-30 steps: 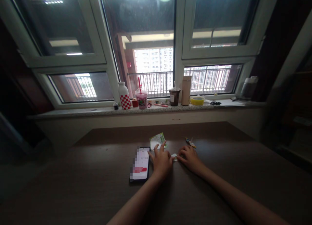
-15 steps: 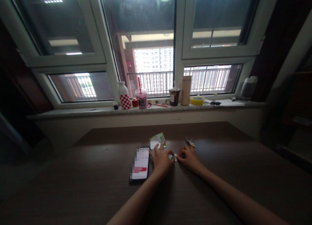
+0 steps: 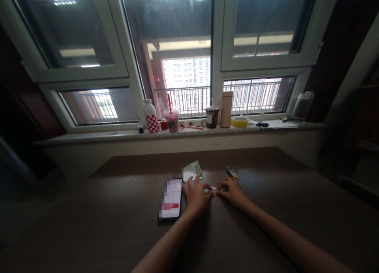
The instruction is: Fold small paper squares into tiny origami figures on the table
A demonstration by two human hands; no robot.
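Spanning the gap between left hand (image 3: 197, 195) and right hand (image 3: 233, 191), a small green-and-white piece (image 3: 213, 190) is held at the counter (image 3: 112, 210), the grip of each clamped on it; a phone (image 3: 172, 202) is seen beside the left.

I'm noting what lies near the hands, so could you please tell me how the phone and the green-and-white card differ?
Size: the phone looks larger than the card.
Look: the phone has a dark edge and a lit screen, while the card is green and white.
Place: the phone lies left of the left hand; the card lies beyond that hand, which partly overlaps it in view.
Both lie on the table.
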